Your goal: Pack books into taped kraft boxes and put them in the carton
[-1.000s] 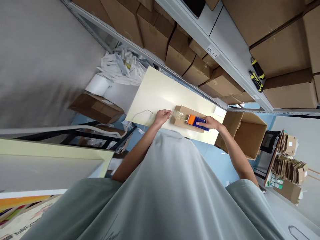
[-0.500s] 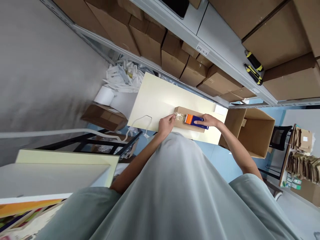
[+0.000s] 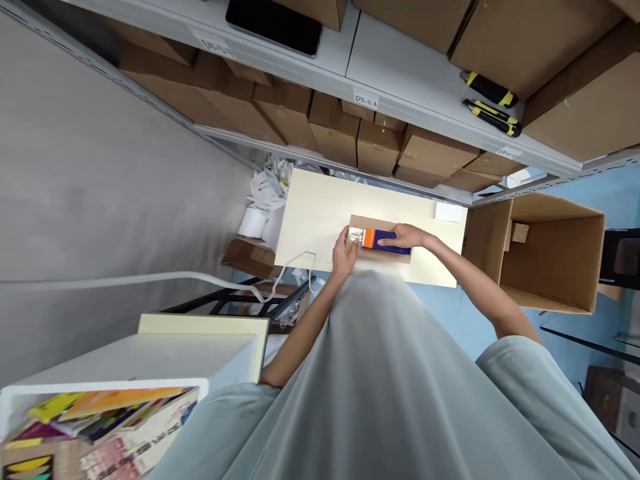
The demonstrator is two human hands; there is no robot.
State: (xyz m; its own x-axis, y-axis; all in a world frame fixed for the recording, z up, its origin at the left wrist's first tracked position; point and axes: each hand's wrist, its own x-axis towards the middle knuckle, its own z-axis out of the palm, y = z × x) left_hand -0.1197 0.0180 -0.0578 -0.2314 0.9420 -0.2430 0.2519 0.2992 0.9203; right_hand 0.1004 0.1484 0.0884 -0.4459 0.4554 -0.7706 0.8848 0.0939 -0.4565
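A long dark-blue pack (image 3: pixel 400 250) with an orange band, a white stripe and a shiny, crinkled-looking end lies along a flat brown cardboard box (image 3: pixel 373 221). I cannot make out what exactly the pack is. My right hand (image 3: pixel 407 236) grips its blue part from the right, fingers over the top. At the shiny end, my left hand (image 3: pixel 344 256) is closed around the left side, thumb on the near side and fingers on the far side. Both hands are over the pale cream tabletop (image 3: pixel 315 213), close to its near edge.
A small white box (image 3: pixel 449 212) stands at the table's right end, beside a big open carton (image 3: pixel 555 257). Overhead runs a shelf with cartons, a black phone-like slab (image 3: pixel 274 27) and two utility knives (image 3: pixel 493 103). A white cable (image 3: pixel 200 275) hangs at left.
My view has turned, so the shelf and table appear shifted. My left hand has closed further round the shiny end; my right hand keeps its grip, slightly farther along the blue part.
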